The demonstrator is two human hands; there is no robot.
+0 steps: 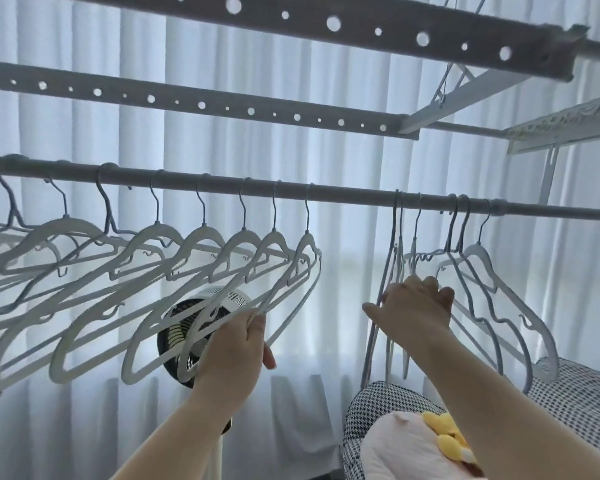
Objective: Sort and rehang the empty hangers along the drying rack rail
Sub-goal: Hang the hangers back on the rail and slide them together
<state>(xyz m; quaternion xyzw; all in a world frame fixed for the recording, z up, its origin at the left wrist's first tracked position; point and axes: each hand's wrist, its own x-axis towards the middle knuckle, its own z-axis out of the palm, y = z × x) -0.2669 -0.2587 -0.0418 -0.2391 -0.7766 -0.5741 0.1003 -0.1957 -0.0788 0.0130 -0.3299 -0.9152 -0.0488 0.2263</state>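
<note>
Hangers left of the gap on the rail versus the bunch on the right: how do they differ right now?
The left hangers sit spaced along the rail; the right bunch is crowded. The left hangers are mostly thick and slant alike; the right bunch is mostly thin, at mixed angles. The left hand holds one left hanger's lower bar; the right hand holds the right bunch. All are empty.

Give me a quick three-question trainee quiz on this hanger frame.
1. True or false: the left hand and right hand are both empty.
2. What shows behind the spaced white hangers? A) fan B) lamp C) ladder
3. Fill in: the bunched hangers hang to the ___ of the bare gap on the rail.
Key: 1 false, each grips a hanger; 2 A; 3 right.
</note>
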